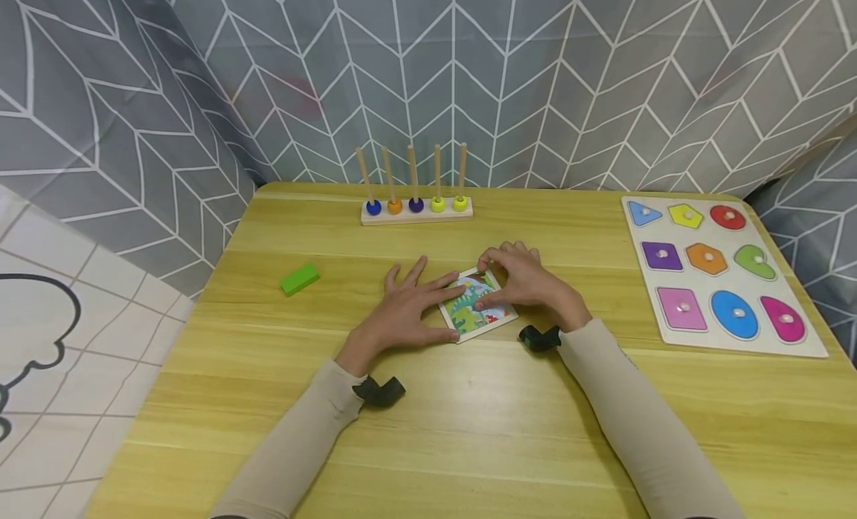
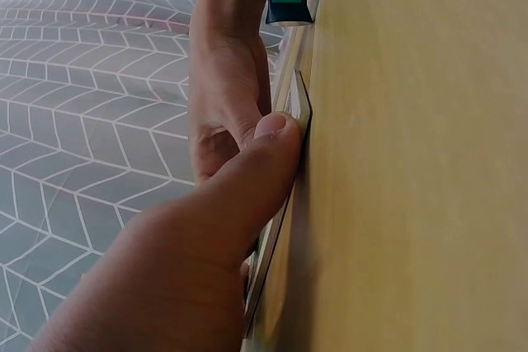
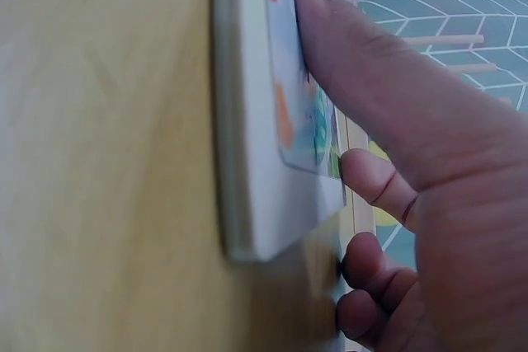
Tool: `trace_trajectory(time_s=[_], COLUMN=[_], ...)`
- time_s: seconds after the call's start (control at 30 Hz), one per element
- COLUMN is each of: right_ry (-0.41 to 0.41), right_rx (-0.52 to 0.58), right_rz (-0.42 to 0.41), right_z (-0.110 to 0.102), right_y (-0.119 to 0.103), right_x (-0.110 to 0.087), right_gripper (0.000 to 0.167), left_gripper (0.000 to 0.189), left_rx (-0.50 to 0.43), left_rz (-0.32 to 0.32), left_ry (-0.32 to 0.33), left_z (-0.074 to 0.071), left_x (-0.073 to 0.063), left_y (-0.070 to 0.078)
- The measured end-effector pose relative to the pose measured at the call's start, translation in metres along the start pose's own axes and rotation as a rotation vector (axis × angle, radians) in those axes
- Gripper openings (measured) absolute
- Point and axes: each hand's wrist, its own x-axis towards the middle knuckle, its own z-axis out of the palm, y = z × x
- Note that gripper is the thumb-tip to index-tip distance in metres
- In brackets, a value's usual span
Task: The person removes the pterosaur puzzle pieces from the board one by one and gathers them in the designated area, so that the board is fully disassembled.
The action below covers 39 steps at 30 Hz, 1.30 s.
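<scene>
Beige sleeves (image 1: 288,445) reach up from the frame's bottom. On the table (image 1: 435,445) at mid-frame, the left hand (image 1: 404,312) lays wide-spread fingers on the dinosaur picture board (image 1: 471,320); the right hand (image 1: 529,277) grips its upper right with thumb and curled fingers.

Peg rack (image 1: 417,218) behind picture board (image 1: 469,316)
</scene>
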Motion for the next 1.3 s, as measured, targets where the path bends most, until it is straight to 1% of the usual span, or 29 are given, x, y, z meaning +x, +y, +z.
trace_trajectory(time_s=[0.27,0.5,0.73,1.17,1.3], right_ry=[-0.008,-0.002,0.001,0.001,0.025], right_rx=[0.011,0.018,0.013,0.032,0.049], right_rz=[0.007,-0.005,0.002,-0.002,-0.012], right_z=[-0.0018,-0.0006,0.0007,0.0006,0.0019], right_y=[-0.0054,-0.0045,-0.0027,-0.003,0.0005], right_x=[0.0005,0.0003,0.0002,-0.0003,-0.0025], right_gripper=[0.057,0.048,0.059,0.058,0.062], left_gripper=[0.081,0.082,0.081,0.081,0.081], left_rx=[0.0,0.011,0.0,-0.003,0.002], left_rz=[-0.004,-0.007,-0.003,-0.004,-0.002], left_ry=[-0.008,-0.014,-0.005,-0.009,-0.006], left_z=[-0.0007,-0.0018,-0.0018,-0.0008,-0.0011], left_x=[0.0003,0.0008,0.0,0.0006,0.0007], left_y=[0.0,0.0005,0.0007,0.0,0.0009])
